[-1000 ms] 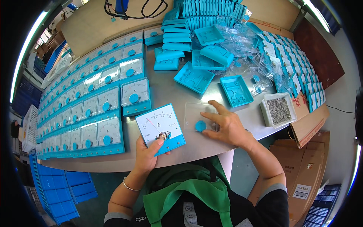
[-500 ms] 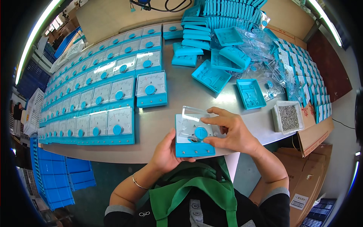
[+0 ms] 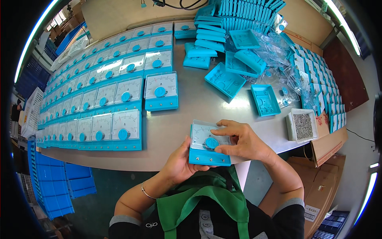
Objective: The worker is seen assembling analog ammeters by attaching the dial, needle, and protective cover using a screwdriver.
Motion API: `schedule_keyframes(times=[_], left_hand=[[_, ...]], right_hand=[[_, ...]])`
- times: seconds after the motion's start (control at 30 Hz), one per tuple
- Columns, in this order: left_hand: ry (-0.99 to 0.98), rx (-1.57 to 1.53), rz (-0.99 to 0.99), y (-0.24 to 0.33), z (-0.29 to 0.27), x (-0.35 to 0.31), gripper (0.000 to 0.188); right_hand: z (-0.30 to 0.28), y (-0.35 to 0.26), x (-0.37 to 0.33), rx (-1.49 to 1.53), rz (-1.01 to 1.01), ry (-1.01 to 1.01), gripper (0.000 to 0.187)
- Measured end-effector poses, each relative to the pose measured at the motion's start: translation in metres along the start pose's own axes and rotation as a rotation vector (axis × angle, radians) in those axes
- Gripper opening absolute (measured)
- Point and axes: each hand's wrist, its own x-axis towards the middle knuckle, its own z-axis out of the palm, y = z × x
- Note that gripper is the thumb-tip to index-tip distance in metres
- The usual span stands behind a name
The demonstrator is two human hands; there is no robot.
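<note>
The meter [image 3: 205, 157] is over the table's [image 3: 179, 123] near edge, the left hand [image 3: 178, 164] grasping its lower left. The right hand [image 3: 244, 140] has thumb and forefinger on the cover [image 3: 200, 137]; whether pinching, I can't tell. Seating the cover looks like the step in hand; next seems to call for squared edges and an even press.

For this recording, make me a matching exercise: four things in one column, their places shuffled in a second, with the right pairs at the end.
1. meter under the right hand
2. metal bracelet
3. white tub of small metal parts
4. bright blue bins

A. below table level, on the person's left
B. near the table's right end
C. held in the left hand
D. around the left forearm

Pairs: 1-C; 2-D; 3-B; 4-A
</note>
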Motion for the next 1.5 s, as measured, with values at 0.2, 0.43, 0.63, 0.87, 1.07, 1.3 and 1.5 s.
schedule_keyframes(times=[0.2, 0.43, 0.63, 0.87, 1.07, 1.3, 1.5], left_hand=[[-0.003, 0.142, 0.038, -0.008, 0.002, -0.004, 0.062], [0.148, 0.726, 0.186, -0.012, 0.030, -0.006, 0.049], [0.062, 0.590, 0.179, -0.010, 0.036, -0.014, 0.050], [0.022, 0.495, 0.135, -0.008, 0.034, -0.013, 0.047], [0.027, 0.472, 0.125, -0.005, 0.031, -0.015, 0.047], [0.073, 0.435, 0.118, -0.005, 0.031, -0.016, 0.042], [0.066, 0.442, 0.120, -0.008, 0.031, -0.016, 0.041]], right_hand=[[0.007, -0.006, -0.014, -0.069, -0.052, 0.016, 0.049], [0.010, -0.008, -0.034, -0.363, -0.299, 0.187, 0.053], [0.033, 0.022, -0.048, 0.503, 0.157, 0.224, 0.028], [0.060, 0.026, -0.040, 0.642, 0.014, 0.081, 0.014], [0.068, 0.025, -0.039, 0.522, -0.081, 0.164, 0.014], [0.076, 0.025, -0.040, 0.572, -0.046, 0.186, 0.014], [0.076, 0.029, -0.042, 0.603, -0.018, 0.174, 0.014]])
